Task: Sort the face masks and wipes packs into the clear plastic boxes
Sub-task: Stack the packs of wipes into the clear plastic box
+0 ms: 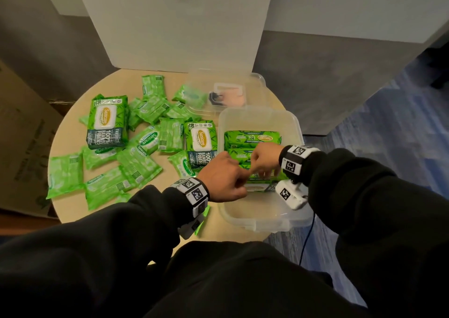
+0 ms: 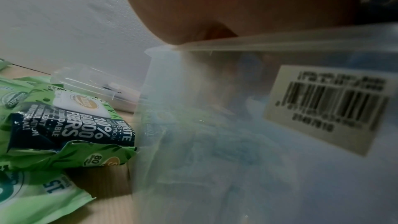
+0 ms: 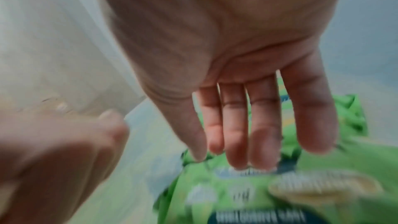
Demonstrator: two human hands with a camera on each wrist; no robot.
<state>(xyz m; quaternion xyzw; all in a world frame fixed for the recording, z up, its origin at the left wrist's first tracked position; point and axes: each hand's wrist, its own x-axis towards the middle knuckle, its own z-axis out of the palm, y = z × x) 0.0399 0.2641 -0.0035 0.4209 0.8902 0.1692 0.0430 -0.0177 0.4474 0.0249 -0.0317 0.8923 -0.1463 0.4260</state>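
A clear plastic box (image 1: 257, 220) stands at the table's right, with several large green wipes packs (image 1: 252, 138) on edge inside. My right hand (image 1: 263, 162) reaches down into it, fingers (image 3: 243, 134) straight, tips touching the nearest pack (image 3: 258, 193). My left hand (image 1: 223, 179) lies over the box's left rim with its fingers curled (image 3: 53, 151); I see nothing in it, and it is apart from that pack. Its palm (image 2: 215, 6) rests on the box wall (image 2: 237, 159). Two large packs (image 1: 108, 121) (image 1: 200, 143) and several small ones (image 1: 136, 162) lie on the table.
A second clear box (image 1: 233, 92) sits at the back with dark and pinkish items inside. A white panel (image 1: 175, 21) rises behind the round table. A cardboard carton (image 1: 21, 133) stands on the left, and blue carpet (image 1: 388, 123) lies on the right.
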